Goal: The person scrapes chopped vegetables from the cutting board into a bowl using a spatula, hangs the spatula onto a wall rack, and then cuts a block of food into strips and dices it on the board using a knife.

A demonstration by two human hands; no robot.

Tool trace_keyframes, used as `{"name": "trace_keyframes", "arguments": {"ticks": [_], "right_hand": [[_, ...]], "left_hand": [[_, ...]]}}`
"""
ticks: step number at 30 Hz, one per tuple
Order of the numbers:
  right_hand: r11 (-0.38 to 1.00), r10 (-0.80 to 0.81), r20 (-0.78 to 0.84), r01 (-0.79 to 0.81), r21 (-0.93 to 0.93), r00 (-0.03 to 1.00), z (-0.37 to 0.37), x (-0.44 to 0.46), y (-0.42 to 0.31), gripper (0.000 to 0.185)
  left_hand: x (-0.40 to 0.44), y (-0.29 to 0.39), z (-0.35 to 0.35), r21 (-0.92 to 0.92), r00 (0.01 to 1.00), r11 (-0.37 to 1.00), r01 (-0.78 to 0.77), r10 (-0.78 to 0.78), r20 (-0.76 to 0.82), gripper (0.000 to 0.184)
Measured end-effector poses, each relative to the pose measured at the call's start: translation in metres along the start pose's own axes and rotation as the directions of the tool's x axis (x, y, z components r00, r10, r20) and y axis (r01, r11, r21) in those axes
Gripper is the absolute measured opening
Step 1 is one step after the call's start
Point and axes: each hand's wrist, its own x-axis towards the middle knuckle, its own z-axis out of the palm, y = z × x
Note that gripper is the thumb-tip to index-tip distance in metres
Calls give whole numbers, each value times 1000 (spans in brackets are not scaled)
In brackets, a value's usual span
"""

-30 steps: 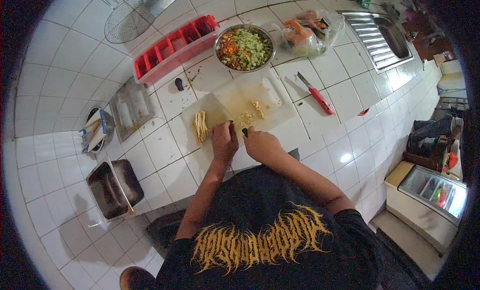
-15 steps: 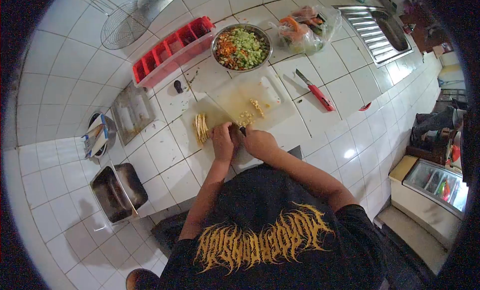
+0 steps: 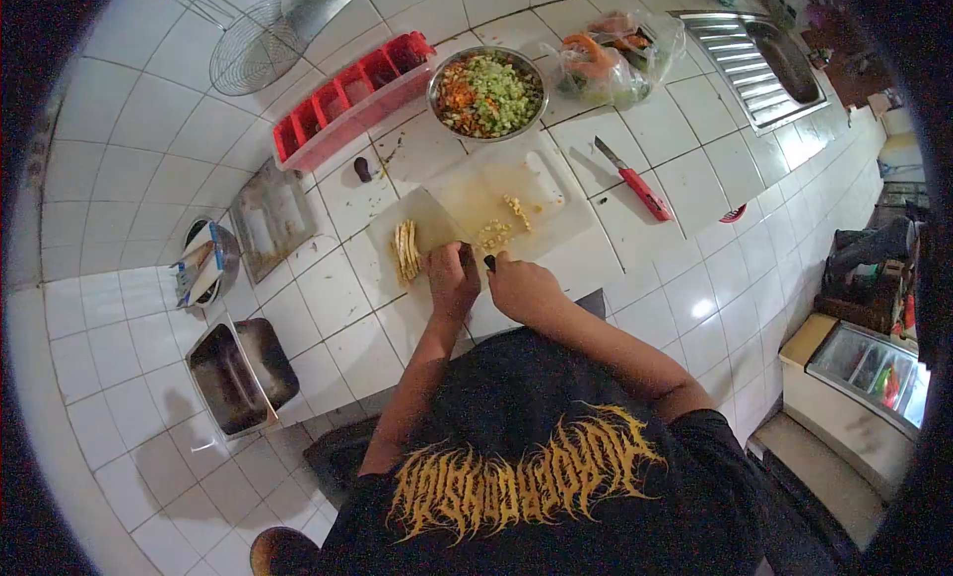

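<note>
My right hand (image 3: pixel 524 287) is closed round the black handle of a knife (image 3: pixel 489 262); its blade is hard to make out against the board. My left hand (image 3: pixel 454 279) rests on the pale cutting board (image 3: pixel 561 226) with curled fingers, and what they press on is hidden. Just left of it lies a bundle of pale yellow strips (image 3: pixel 406 250). Small diced pale yellow pieces (image 3: pixel 493 234) lie beyond the knife handle, near a short row of cut pieces (image 3: pixel 517 213).
A steel bowl of chopped vegetables (image 3: pixel 488 92) stands behind the board. Left of it is a red compartment tray (image 3: pixel 347 98); to its right, a plastic bag of vegetables (image 3: pixel 615 60). A red-handled knife (image 3: pixel 635 182) lies at right. A steel container (image 3: pixel 243 373) sits at left.
My right hand and the knife handle have shifted slightly relative to the board. My left hand stays beside the strips. The whole view has moved a little.
</note>
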Motion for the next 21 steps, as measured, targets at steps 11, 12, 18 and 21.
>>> {"name": "trace_keyframes", "arguments": {"ticks": [11, 12, 18, 21], "right_hand": [[978, 182, -45, -176, 111, 982, 2, -2, 39, 37], [967, 238, -70, -229, 112, 969, -4, -5, 42, 35], [983, 159, -121, -145, 114, 980, -21, -9, 40, 35], [990, 130, -97, -125, 62, 987, -18, -4, 27, 36]], "left_hand": [[3, 24, -18, 284, 997, 956, -77, 64, 53, 20], [1, 22, -26, 338, 998, 940, -43, 28, 51, 20], [3, 10, -7, 242, 996, 969, -57, 39, 79, 19], [13, 10, 3, 253, 994, 961, -108, 103, 32, 19]]}}
